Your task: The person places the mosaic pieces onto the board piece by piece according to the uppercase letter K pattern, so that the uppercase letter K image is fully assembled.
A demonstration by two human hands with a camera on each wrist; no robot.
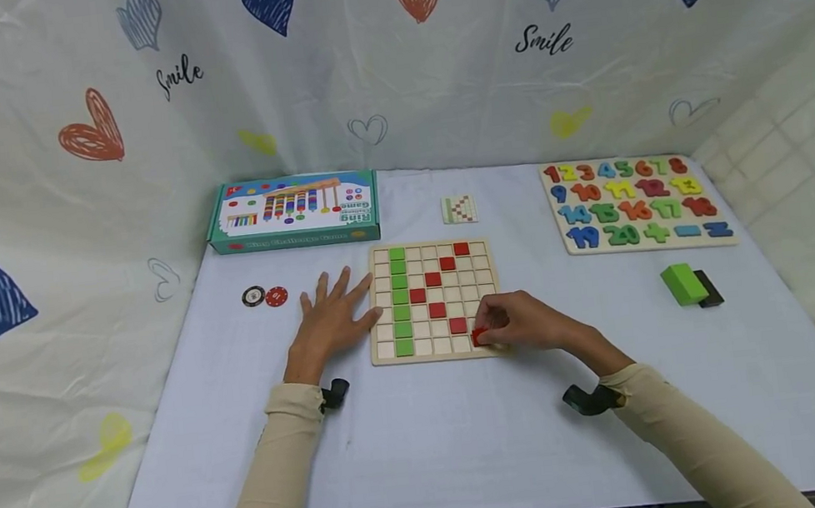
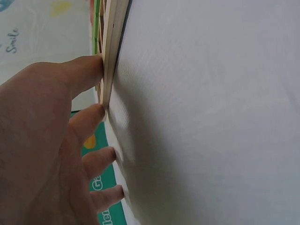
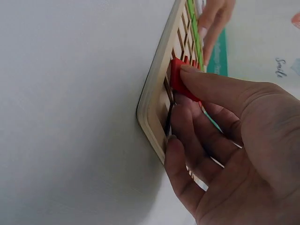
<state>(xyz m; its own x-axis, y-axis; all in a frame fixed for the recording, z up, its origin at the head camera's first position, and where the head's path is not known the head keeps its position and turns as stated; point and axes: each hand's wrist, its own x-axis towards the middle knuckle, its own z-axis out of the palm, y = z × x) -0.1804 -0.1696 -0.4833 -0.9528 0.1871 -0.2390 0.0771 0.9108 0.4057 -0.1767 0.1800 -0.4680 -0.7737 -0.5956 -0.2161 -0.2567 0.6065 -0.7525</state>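
A wooden grid board lies on the table, with a column of green tiles near its left side. Several red tiles form a sideways V across its middle and right. My right hand pinches a red tile between thumb and fingers at the board's near right corner; the tile is tilted against the grid. With fingers spread, my left hand rests at the left edge of the board. In the left wrist view its thumb touches the board's side.
Behind the board are a small pattern card and a boxed ring game. Two round chips lie left of my left hand. To the right are a number puzzle, a green block and a black block.
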